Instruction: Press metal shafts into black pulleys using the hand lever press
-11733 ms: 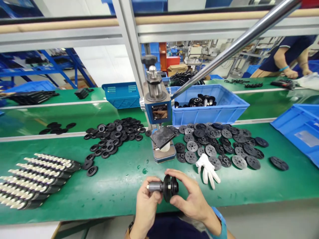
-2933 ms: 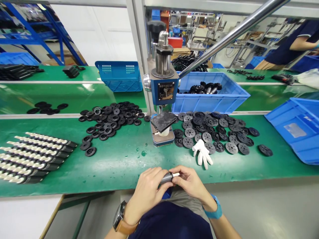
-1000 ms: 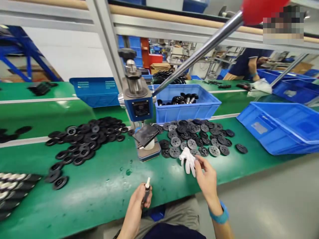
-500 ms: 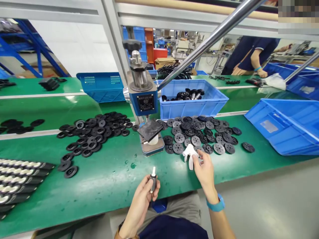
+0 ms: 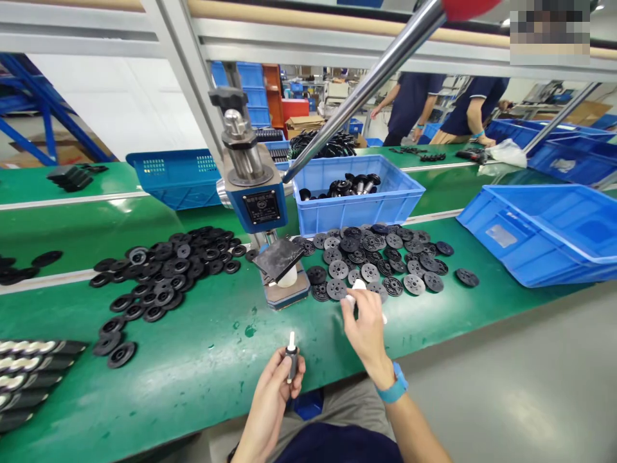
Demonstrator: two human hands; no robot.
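Note:
My left hand is closed round a small dark grey cylinder with a white shaft, held upright near the front of the bench. My right hand bends its fingers over a crumpled white cloth, largely hidden beneath them. Just beyond it lie flat dark discs with holes. Left of these stands a blue hand press, a black block tilted on a white piece over its base. A heap of black ring-shaped parts spreads further left.
A blue bin of black and metal parts stands behind the discs. Another blue bin tilts at the right. Rows of dark cylinders with pale tops lie front left. The press lever slants overhead. Two people stand behind.
My right hand has moved left and closed over the white cloth. The left hand still holds the cylinder. The view has shifted, and a second person has appeared at the back.

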